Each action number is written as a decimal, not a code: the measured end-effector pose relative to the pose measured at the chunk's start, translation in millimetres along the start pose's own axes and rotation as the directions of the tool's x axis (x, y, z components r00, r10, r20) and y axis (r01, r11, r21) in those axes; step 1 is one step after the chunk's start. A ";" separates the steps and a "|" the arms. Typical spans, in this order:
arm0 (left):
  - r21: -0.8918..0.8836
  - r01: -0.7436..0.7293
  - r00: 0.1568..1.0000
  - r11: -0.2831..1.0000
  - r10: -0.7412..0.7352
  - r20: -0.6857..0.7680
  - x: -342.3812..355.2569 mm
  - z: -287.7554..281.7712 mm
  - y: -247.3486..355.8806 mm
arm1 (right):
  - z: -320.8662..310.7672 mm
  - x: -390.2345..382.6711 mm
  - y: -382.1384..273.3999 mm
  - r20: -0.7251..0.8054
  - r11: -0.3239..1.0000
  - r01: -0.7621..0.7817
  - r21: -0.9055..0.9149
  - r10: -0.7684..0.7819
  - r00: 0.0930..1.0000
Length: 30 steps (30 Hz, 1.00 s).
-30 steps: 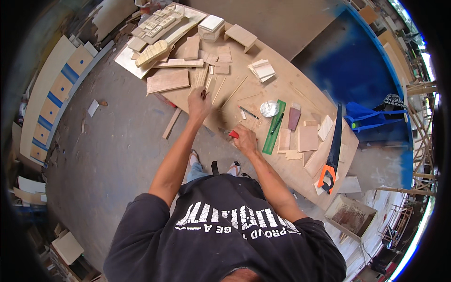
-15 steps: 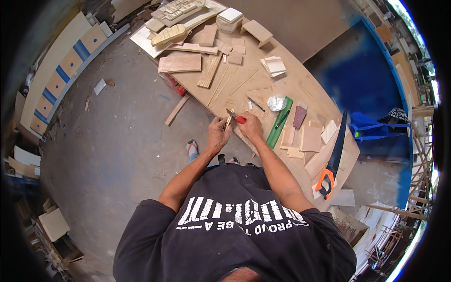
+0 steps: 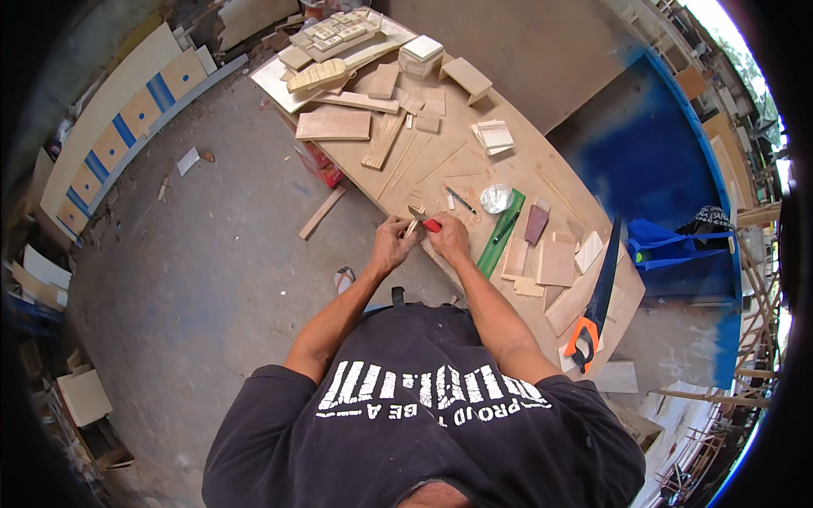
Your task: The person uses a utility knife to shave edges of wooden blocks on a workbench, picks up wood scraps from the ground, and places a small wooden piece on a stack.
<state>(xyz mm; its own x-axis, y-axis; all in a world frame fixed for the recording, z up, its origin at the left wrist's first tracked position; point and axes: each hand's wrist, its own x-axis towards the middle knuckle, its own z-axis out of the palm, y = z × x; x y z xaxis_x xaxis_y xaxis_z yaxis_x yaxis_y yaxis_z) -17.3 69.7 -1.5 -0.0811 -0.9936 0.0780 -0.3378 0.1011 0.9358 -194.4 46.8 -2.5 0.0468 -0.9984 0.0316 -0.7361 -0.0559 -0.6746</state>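
Note:
My left hand [image 3: 392,245] is closed around a small thin strip of wood [image 3: 412,228] at the near edge of the workbench. My right hand [image 3: 450,238] grips the red handle of a knife [image 3: 433,225], its blade pointing left against or just above the strip; contact is too small to make out. Just beyond the hands lie a pencil [image 3: 460,199] and a crumpled silvery, foil-like piece [image 3: 496,199]. To the right of my right hand rests a long green bar [image 3: 490,254] with a dark slim thing on it.
Wood blocks [image 3: 334,126] and thin sticks cover the far left of the bench [image 3: 525,161]. On the right are more blocks [image 3: 555,263], a reddish-brown piece [image 3: 536,224] and an orange-handled handsaw [image 3: 603,288]. A loose wood stick [image 3: 323,212] lies on the floor.
The whole view has shifted slightly, with the far bench objects now a little lower and further right. Both hands keep their grips close together; the knife has tilted a little.

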 end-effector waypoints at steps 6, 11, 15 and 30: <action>-0.087 0.059 0.973 0.994 -0.077 -0.219 20.6 0.5 -28.5 | -2.8 -0.7 -7.2 -0.017 1.000 0.016 0.020 -0.016 1.000; 0.156 0.070 0.975 0.985 -0.035 -0.220 42.5 -9.0 -25.3 | -0.2 -1.5 -2.4 -0.008 1.000 0.005 -0.010 -0.005 1.000; 0.110 0.091 0.945 0.990 -0.051 -0.324 45.6 -10.4 -33.0 | -1.5 -2.0 -5.1 -0.012 1.000 0.013 -0.010 -0.014 1.000; 0.094 0.061 0.953 0.994 -0.030 -0.302 143.3 -27.6 -5.6 | -4.6 -2.5 -11.8 -0.004 1.000 0.030 0.000 -0.030 1.000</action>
<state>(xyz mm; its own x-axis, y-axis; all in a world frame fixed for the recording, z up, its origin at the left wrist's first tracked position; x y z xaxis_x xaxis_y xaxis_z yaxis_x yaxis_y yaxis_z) -1.2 -74.6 13.9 0.2161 -0.9648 0.1501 -0.4284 0.0444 0.9025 -189.0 50.0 8.8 0.0662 -0.9963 0.0543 -0.7343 -0.0855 -0.6735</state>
